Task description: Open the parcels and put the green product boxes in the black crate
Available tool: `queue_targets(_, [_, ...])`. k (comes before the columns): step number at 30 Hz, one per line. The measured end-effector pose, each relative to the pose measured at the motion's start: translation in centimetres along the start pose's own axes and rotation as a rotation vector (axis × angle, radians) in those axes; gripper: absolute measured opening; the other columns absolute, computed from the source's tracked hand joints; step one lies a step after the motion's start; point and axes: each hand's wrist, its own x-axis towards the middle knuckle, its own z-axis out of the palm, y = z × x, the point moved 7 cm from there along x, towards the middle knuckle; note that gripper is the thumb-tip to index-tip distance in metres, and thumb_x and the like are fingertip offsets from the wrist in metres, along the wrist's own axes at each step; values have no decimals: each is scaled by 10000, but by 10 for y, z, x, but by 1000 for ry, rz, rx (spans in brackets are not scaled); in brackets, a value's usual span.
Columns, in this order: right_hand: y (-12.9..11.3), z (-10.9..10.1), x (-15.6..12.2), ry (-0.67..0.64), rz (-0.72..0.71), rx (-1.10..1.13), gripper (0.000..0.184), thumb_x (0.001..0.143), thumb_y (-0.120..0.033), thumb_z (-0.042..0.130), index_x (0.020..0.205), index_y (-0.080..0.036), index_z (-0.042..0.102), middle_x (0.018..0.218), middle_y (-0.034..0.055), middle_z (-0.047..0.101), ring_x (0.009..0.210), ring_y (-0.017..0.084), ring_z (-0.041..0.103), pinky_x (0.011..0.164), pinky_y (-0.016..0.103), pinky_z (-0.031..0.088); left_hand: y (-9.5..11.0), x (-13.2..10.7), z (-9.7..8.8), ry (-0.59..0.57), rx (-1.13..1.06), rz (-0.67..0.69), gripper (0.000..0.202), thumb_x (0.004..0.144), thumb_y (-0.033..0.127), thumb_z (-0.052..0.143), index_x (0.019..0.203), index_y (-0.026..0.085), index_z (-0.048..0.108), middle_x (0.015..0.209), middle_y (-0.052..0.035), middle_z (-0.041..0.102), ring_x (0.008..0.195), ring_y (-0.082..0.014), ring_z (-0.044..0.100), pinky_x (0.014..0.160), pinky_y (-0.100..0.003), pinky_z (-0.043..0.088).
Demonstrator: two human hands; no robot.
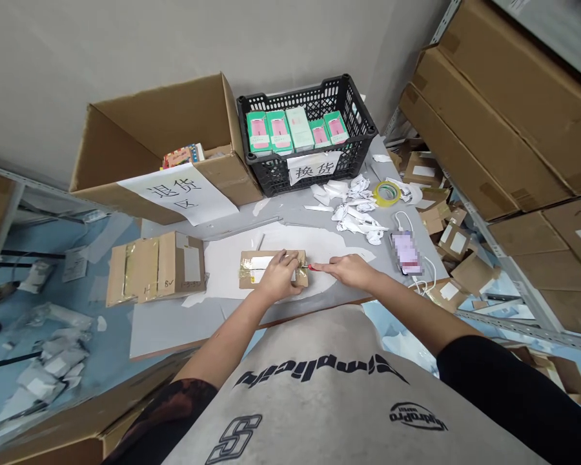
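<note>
Now, in the head view, the left hand (279, 274) holds a small, brown, taped cardboard box (260, 266) on the light-grey counter (162, 323), fingers spread across its top. The right hand's (351, 270) fingers pinch a slim, red-handled tool (311, 267), perhaps a cutter, at the box's three o'clock end. From the box, a larger brown cardboard carton (165, 266) lies at nine o'clock, a black plastic crate (271, 177) at one.
</note>
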Motion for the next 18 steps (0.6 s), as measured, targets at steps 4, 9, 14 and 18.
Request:
queue_targets(4, [2,-7,6,-35,-53,70,455,1018,-341,392,1456,-463,409,982,23,713,798,169,653,661,242,413,1,-2,1,19,-17,6,550,599,364,835,1078,183,633,1407,-126,545,1377,-401,386,1135,-519,386])
queue_targets(9, [7,2,-11,55,55,481,438,1004,-342,406,1430,-400,487,1220,17,688,915,169,662,844,294,496,0,-8,0,78,-19,36,579,613,378,844,1113,188,623,1433,-135,509,1359,-406,401,1134,-534,376])
queue_targets(14, [8,33,-25,104,344,1049,491,978,-429,444,1460,-340,464,1018,26,716,516,90,558,589,269,540,-9,-13,-7,149,-83,39,384,795,518,697,1024,216,639,1411,-106,527,1364,-352,407,1134,-532,367])
queue_targets(18, [-5,53,-19,117,429,1193,504,967,-440,479,1455,-316,479,707,-17,615,484,93,539,510,236,500,-15,-8,-13,154,-85,45,220,938,328,526,1099,228,638,1345,-79,579,1315,-287,464,1113,-490,393])
